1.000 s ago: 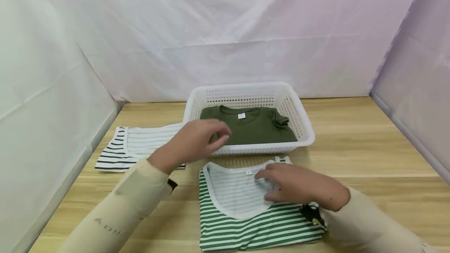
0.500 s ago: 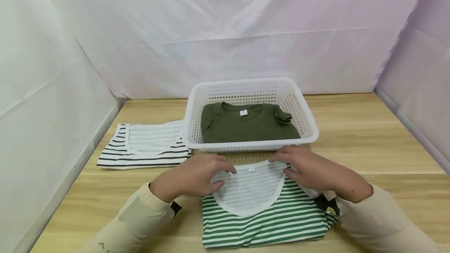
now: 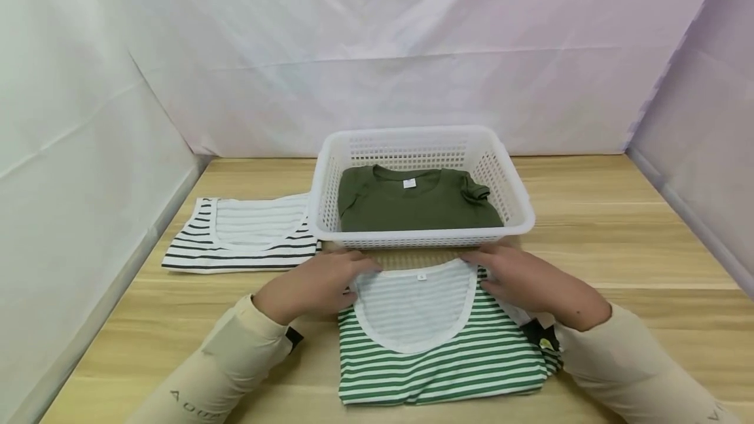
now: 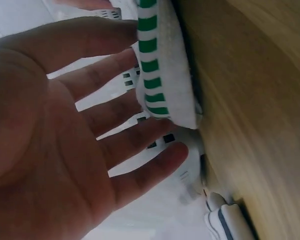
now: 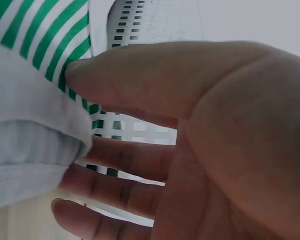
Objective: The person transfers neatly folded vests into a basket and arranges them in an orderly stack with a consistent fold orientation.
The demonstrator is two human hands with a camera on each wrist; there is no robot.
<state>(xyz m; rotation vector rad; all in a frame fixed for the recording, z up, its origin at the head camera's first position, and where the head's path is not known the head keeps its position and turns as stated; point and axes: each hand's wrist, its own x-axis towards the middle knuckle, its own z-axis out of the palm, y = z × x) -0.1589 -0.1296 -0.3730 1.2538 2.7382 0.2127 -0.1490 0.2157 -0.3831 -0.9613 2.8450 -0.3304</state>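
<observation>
A folded green-and-white striped shirt (image 3: pixel 442 362) lies before me, its wide white neckline and small tag facing up. My left hand (image 3: pixel 315 283) is at its upper left shoulder. In the left wrist view the fingers (image 4: pixel 125 142) are mostly straight, reaching toward the shirt's edge, some tips hidden by cloth. My right hand (image 3: pixel 533 283) holds the upper right shoulder. The right wrist view has the thumb on the striped cloth, with fingertips partly hidden behind it. Beyond them stands a white basket (image 3: pixel 421 239) holding a folded dark green T-shirt (image 3: pixel 421 208).
A folded black-and-white striped shirt (image 3: pixel 241 257) lies left of the basket, close against it. The wooden table (image 3: pixel 624 241) is bounded by white cloth (image 3: pixel 412 51) at the back and sides.
My left hand has come from over the basket's front down to the green-striped shirt's left shoulder. My right hand has shifted from the neckline outward to the right shoulder.
</observation>
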